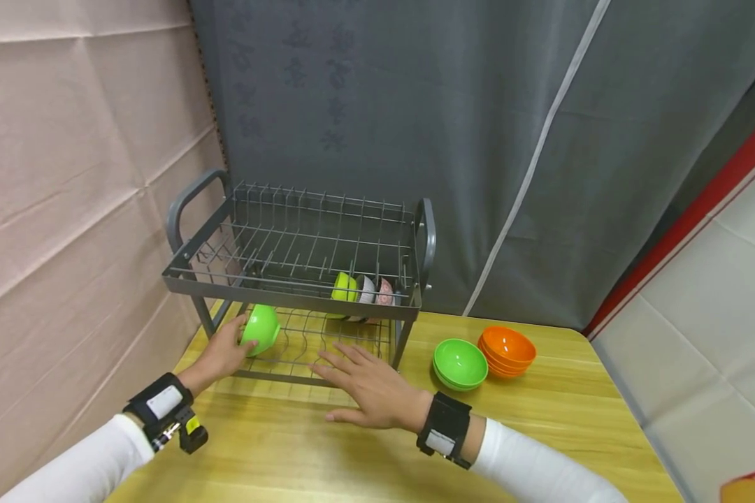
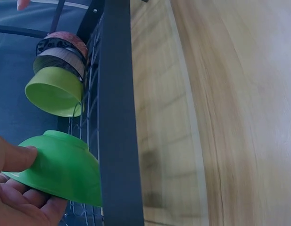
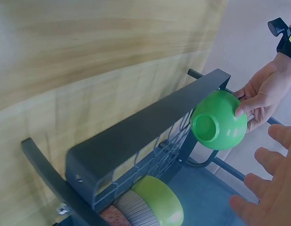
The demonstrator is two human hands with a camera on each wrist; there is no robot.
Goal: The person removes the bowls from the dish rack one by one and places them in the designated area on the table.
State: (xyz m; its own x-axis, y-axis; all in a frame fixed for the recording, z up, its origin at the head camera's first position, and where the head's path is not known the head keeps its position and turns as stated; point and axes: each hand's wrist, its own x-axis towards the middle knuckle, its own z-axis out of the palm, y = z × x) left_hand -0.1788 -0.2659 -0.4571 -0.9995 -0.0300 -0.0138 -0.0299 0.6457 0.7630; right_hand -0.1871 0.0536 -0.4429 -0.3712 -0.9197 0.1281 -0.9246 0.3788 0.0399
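1. A green bowl [image 1: 261, 328] is grasped by the left hand [image 1: 221, 353] and held on its side at the near left of the dish rack's [image 1: 289, 292] lower tier; racking appears to be in hand.
2. The next move likely calls for the bowl to be seated upright between the wires, left of the racked bowls [image 1: 361, 290].
3. The right hand [image 1: 370, 385] is laid flat, fingers spread and released, on the table [image 1: 541, 426] at the rack's near edge.
4. More stacked bowls [image 1: 484, 356] are seen at the right.

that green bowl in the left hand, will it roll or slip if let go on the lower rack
The green bowl looks like smooth, thin plastic, so probably light and a little slippery. It is round, held on edge by the left hand over the lower rack, so it may tip or roll unless the wires catch it.
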